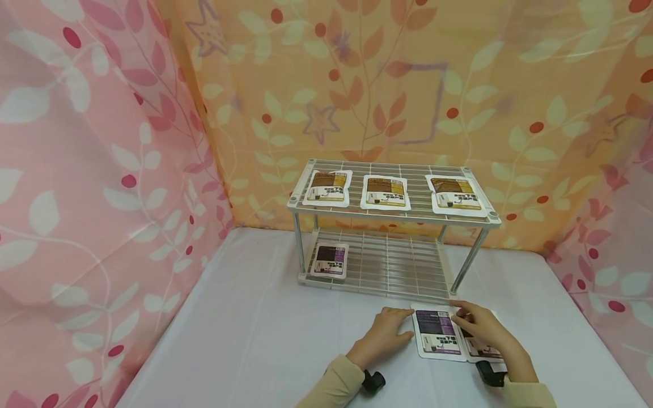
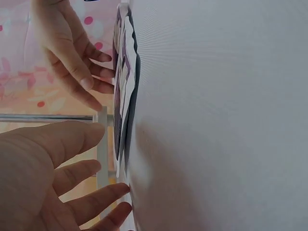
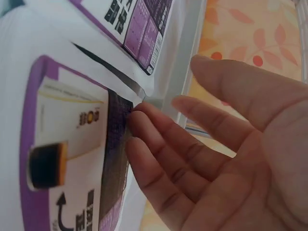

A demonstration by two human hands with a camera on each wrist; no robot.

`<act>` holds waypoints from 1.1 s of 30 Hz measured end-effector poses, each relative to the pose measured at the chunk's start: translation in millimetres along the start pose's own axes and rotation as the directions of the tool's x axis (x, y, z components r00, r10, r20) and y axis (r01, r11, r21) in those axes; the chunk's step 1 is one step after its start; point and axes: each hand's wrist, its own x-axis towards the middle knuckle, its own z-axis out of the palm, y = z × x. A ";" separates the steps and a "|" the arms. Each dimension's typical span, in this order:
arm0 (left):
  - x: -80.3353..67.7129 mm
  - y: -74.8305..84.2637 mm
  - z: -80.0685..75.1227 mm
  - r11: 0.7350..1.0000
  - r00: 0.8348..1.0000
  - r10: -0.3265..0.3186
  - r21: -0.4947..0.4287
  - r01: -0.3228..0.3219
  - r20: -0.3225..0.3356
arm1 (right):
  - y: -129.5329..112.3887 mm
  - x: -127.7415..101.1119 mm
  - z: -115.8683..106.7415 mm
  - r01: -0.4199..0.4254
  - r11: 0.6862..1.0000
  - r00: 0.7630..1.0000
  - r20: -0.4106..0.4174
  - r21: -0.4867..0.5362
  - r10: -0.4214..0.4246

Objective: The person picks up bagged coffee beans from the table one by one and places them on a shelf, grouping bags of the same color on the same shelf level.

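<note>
Two flat white-edged packets with purple and black print lie side by side on the white table in front of the rack: a left packet (image 1: 436, 334) and a right packet (image 1: 479, 348). My left hand (image 1: 385, 334) is at the left packet's left edge, its fingers loosely extended with the tips low by the tabletop in the left wrist view. My right hand (image 1: 482, 323) hovers over the right packet and partly hides it. In the right wrist view, relaxed fingertips (image 3: 137, 149) come right to that packet's far edge, gripping nothing.
A two-tier white wire rack (image 1: 388, 214) stands just behind the packets. Its top shelf carries three brown-and-yellow packets, one being the middle packet (image 1: 385, 192). One purple packet (image 1: 330, 260) lies at the lower shelf's left end. Patterned cloth (image 1: 357, 85) hangs behind and beside the table.
</note>
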 end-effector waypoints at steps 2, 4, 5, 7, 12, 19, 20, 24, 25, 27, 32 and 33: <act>-0.2 1.6 0.0 1.000 1.000 -0.003 0.016 0.003 0.006 | 0.0 -1.2 -0.5 -0.020 1.000 1.000 0.003 0.002 0.020; -0.8 3.2 0.1 1.000 1.000 -0.007 0.025 0.006 0.015 | -0.4 -1.6 -0.7 -0.042 0.999 0.999 0.012 0.003 0.042; -1.0 3.7 0.1 1.000 1.000 -0.008 0.024 0.008 0.017 | -0.7 -1.5 -0.7 -0.047 0.999 0.999 0.020 0.002 0.047; -1.2 4.3 0.5 1.000 1.000 -0.007 0.023 0.007 0.019 | -2.1 -0.9 -0.4 -0.065 0.998 0.997 0.032 0.006 0.065; -0.5 3.8 3.3 1.000 1.000 0.007 0.017 -0.007 0.017 | -5.9 0.4 2.2 -0.087 0.996 0.995 0.042 -0.002 0.088; -0.9 5.5 2.9 1.000 0.999 0.023 0.001 -0.023 0.031 | -8.7 2.2 4.4 -0.103 0.994 0.994 0.039 -0.024 0.104; -1.2 5.8 2.4 1.000 0.999 0.023 -0.004 -0.022 0.033 | -9.1 2.4 4.4 -0.107 0.994 0.993 0.041 -0.017 0.107; -1.9 6.7 1.1 1.000 0.999 0.023 -0.018 -0.022 0.046 | -11.5 2.2 4.1 -0.111 0.994 0.992 0.057 -0.003 0.111; -2.0 7.0 0.7 1.000 0.999 0.022 -0.022 -0.021 0.049 | -12.3 2.1 3.9 -0.110 0.994 0.992 0.059 -0.005 0.110; -2.5 7.2 0.0 0.999 0.998 0.021 -0.030 -0.020 0.051 | -13.7 1.6 3.3 -0.109 0.994 0.992 0.066 -0.001 0.108; -4.9 8.0 -3.4 0.998 0.998 0.018 -0.069 -0.014 0.053 | -15.6 1.5 1.6 -0.101 0.995 0.991 0.088 0.024 0.098; -5.4 8.1 -4.2 0.997 0.998 0.019 -0.074 -0.015 0.054 | -15.9 1.9 1.4 -0.099 0.995 0.991 0.090 0.024 0.096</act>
